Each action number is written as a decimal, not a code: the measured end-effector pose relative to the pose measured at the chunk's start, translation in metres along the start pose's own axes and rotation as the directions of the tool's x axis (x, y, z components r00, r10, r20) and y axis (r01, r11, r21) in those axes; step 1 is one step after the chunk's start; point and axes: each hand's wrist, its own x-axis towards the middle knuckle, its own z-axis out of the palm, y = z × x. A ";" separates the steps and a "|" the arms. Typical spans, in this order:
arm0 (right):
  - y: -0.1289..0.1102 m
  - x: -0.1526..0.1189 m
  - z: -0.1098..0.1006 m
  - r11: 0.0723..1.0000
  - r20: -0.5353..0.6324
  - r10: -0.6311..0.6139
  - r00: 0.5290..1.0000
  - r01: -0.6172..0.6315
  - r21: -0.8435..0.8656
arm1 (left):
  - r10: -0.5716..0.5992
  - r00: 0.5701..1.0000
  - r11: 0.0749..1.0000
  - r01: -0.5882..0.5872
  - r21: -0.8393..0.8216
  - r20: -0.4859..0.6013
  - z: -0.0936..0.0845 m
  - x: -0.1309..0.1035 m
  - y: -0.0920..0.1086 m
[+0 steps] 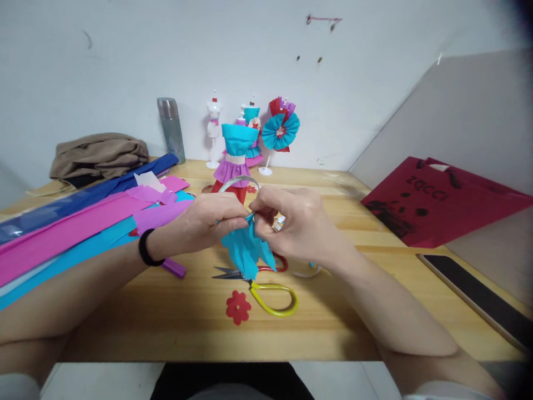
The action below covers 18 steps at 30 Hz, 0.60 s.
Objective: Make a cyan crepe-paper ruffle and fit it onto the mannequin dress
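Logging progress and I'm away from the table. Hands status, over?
Left hand and right hand pinching blue paper by its gathered top. Paper flaring downward. Scissors lying open beneath, red paper flower beside them.

On your left, brown cloth (100,155) bundled at back of wooden table (166,328); grey flask (172,133) with shiny cap stands near it. On your right, red printed bag (437,205), dark-screened phone (474,297) lying flat.

You wear a black band (146,249) on your left wrist (169,238), pale sleeves (19,387) at lower left and lower right, black clothing (233,373) at bottom centre.
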 end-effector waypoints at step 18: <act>-0.002 -0.005 0.008 0.954 -0.182 -0.116 0.976 0.059 -0.294 | -0.071 0.990 0.962 0.101 0.252 -0.124 -0.001 0.004 0.015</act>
